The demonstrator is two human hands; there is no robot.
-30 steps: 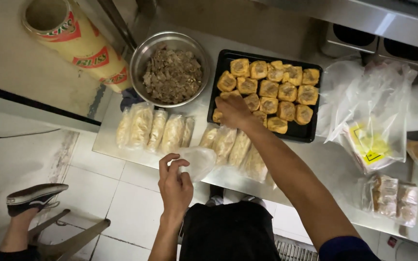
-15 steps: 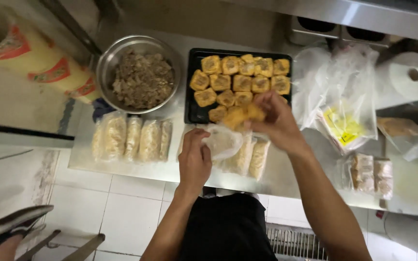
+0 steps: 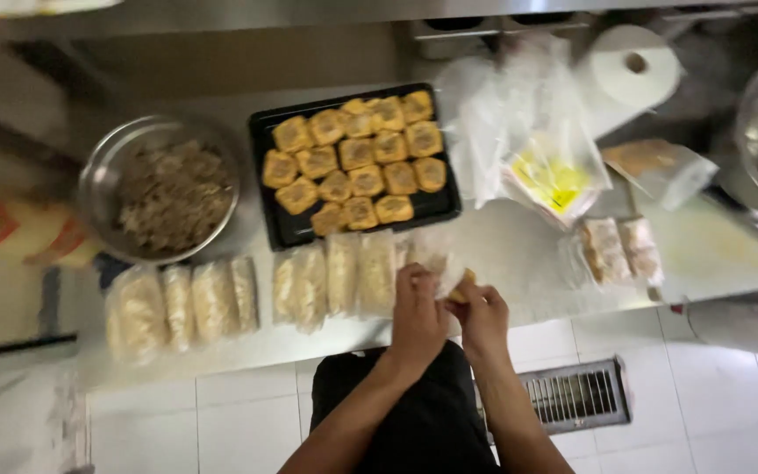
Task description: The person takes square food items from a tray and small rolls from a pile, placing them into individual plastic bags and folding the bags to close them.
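Stuffed tofu piece (image 3: 461, 286), golden brown, sits pinched in the fingers of the right hand (image 3: 482, 318) at the front edge of the steel counter (image 3: 519, 254), half inside the mouth of a small clear plastic bag (image 3: 432, 254). The left hand (image 3: 418, 316) grips that bag from the other side, fingers curled around the thin film, so both hands are closed on something and pressed close together just above the counter's rim. Behind them a black tray (image 3: 278, 224) holds rows of the same fried tofu squares, with its front strip bare. To the left of the hands, filled bags (image 3: 344, 276) lie side by side along the counter, and a second group of filled bags (image 3: 182, 307) lies further left. A metal bowl (image 3: 98, 184) of brown filling stands beside the tray. On the right are a heap of clear bags (image 3: 528, 132), a white paper roll (image 3: 629, 66) and two more packed portions (image 3: 620, 250). The view is blurred, so finer detail of the grip cannot be told.
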